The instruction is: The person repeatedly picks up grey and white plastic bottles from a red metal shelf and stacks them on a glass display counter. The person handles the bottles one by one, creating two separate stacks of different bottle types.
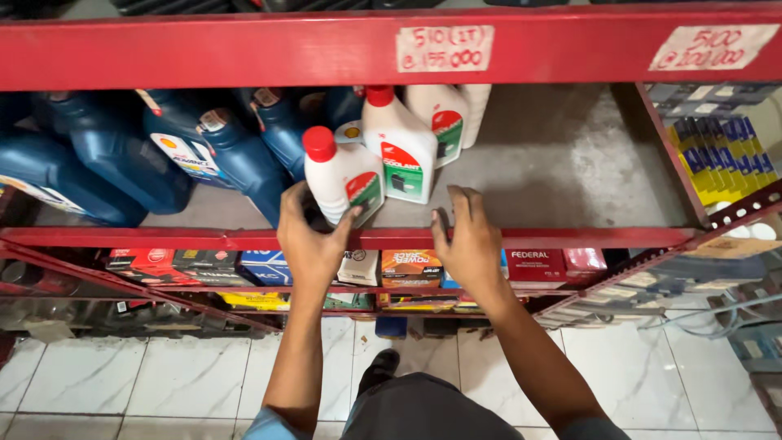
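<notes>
Left hand point(309, 236) is wrapped around the base of a white bottle with a red cap point(340, 175), fingers curled behind it and thumb pressed to its front lower corner. The bottle stands upright at the front edge of the red metal shelf point(521, 238), nearest of a short row of like white bottles point(401, 143) that runs back behind it. Right hand point(471, 240) lies just to the right of the bottle, fingers loosely spread and resting on the shelf lip; it holds nothing and does not touch the bottle.

Blue jugs point(204, 151) crowd the shelf to the left of the bottle, some leaning. To the right of the bottle the shelf floor is bare grey board. Below the bottle, on the next tier, sit small cartons point(407, 267) in a row.

Assessment: the grip is low and one-handed (the bottle looks top-heavy with its tall neck). Judged sound practice is to keep the bottle upright, draw or slide it squarely along the lip, and hold it off the blue jugs, since a nudge could tip a leaning one. The free hand is well placed to steady the bottle's shoulder.
</notes>
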